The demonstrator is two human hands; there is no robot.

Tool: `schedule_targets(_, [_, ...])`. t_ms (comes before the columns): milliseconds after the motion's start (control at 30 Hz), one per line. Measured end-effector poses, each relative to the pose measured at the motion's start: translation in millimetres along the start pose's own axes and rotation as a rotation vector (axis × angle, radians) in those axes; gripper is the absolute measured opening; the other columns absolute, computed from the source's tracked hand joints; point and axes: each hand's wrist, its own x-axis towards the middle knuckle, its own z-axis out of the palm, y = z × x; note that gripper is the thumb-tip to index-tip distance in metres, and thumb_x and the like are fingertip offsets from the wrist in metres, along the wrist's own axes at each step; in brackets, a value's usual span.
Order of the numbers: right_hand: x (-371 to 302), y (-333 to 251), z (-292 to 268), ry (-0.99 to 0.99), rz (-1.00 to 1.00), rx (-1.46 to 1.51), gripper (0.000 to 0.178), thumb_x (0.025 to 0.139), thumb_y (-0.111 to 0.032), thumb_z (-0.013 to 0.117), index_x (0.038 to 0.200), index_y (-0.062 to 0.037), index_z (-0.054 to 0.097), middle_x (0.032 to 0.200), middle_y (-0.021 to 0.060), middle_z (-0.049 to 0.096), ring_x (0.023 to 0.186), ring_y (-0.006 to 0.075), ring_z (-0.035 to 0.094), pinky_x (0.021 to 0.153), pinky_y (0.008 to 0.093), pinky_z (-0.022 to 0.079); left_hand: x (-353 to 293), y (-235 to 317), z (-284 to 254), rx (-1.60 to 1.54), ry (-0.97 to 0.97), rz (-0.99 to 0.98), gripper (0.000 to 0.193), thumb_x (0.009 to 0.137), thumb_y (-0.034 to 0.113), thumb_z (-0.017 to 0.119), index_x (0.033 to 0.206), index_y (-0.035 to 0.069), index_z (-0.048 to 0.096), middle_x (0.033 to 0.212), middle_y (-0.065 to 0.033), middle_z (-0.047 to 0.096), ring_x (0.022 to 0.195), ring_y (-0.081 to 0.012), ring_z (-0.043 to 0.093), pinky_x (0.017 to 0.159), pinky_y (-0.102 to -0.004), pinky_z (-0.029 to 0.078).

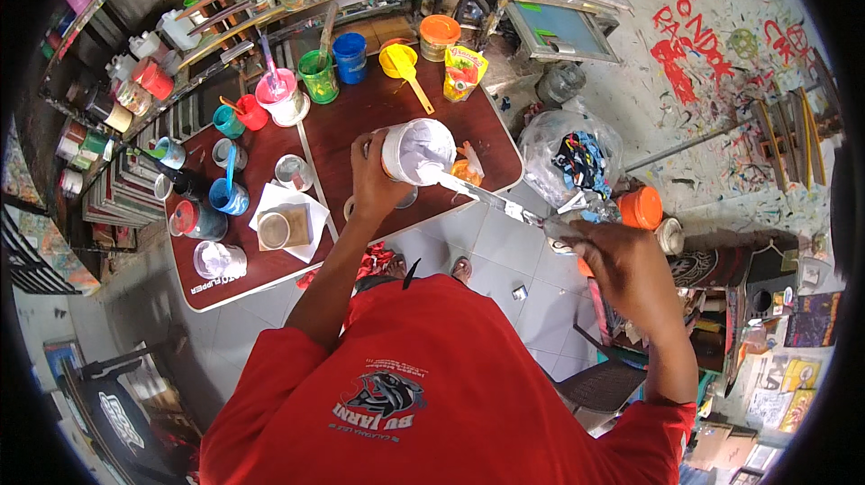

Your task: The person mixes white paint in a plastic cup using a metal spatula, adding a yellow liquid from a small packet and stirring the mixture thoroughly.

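Observation:
My left hand point(371, 181) grips a white plastic tub point(393, 157) from its left side, above the table. The tub tips toward the right, and thick white paste point(423, 145) shows inside it. My right hand point(617, 271) is closed round the handle of a long spatula point(509, 207), held out to the right of the tub. White paste coats the spatula's blade, and its tip is at the tub's rim. Behind the tub, a small plastic bag with orange contents point(468, 165) lies on the brown table point(360, 111).
Paint pots line the table's back and left, among them a green pot point(317, 77), a blue pot point(350, 58) and a pink pot point(281, 96). A yellow scoop point(410, 75) lies behind the tub. A clear bag of rags point(577, 156) stands right of the table.

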Motion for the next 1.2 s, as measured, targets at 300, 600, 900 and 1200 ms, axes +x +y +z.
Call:
schedule_targets(300, [27.4, 91.9, 67.8, -0.241, 0.438, 1.028, 0.025, 0.099, -0.019, 0.058, 0.112, 0.0004, 0.068, 0.085, 0.0059, 0.070, 0.047, 0.0038, 0.043, 0.042, 0.0198, 0.034, -4.7, 16.7, -0.2, 0.104, 0.135, 0.003, 0.093, 0.054, 0.020, 0.093, 0.133, 0.003, 0.047, 0.135, -0.0249, 0.044, 0.126, -0.0440, 0.046, 0.105, -0.0501, 0.043])
schedule_targets(600, [-2.7, 117.2, 123.9, -0.430, 0.640, 1.415, 0.032, 0.098, -0.030, 0.060, 0.108, 0.0001, 0.062, 0.087, 0.0102, 0.068, 0.044, 0.0060, 0.040, 0.040, 0.0199, 0.029, 1.4, 34.2, -5.2, 0.037, 0.167, -0.116, 0.083, 0.056, 0.017, 0.092, 0.126, 0.001, 0.052, 0.125, -0.0194, 0.056, 0.119, -0.0398, 0.053, 0.100, -0.0475, 0.045])
schedule_targets(900, [-22.3, 149.5, 99.6, -0.496, 0.635, 1.363, 0.038, 0.101, -0.036, 0.056, 0.105, 0.0018, 0.064, 0.088, 0.0073, 0.067, 0.048, 0.0050, 0.039, 0.042, 0.0205, 0.029, -5.7, 32.1, 9.6, 0.122, 0.261, -0.068, 0.085, 0.055, 0.017, 0.092, 0.127, 0.000, 0.052, 0.123, -0.0213, 0.056, 0.117, -0.0404, 0.054, 0.101, -0.0470, 0.045])
schedule_targets(1200, [-4.1, 172.3, 49.4, -0.397, 0.616, 1.252, 0.028, 0.097, -0.023, 0.061, 0.110, 0.0016, 0.065, 0.079, 0.0105, 0.068, 0.041, 0.0040, 0.040, 0.038, 0.0183, 0.030, -9.9, 32.7, 20.2, 0.212, 0.252, -0.037, 0.089, 0.055, 0.019, 0.092, 0.130, 0.001, 0.049, 0.126, -0.0225, 0.053, 0.121, -0.0418, 0.050, 0.102, -0.0494, 0.044])
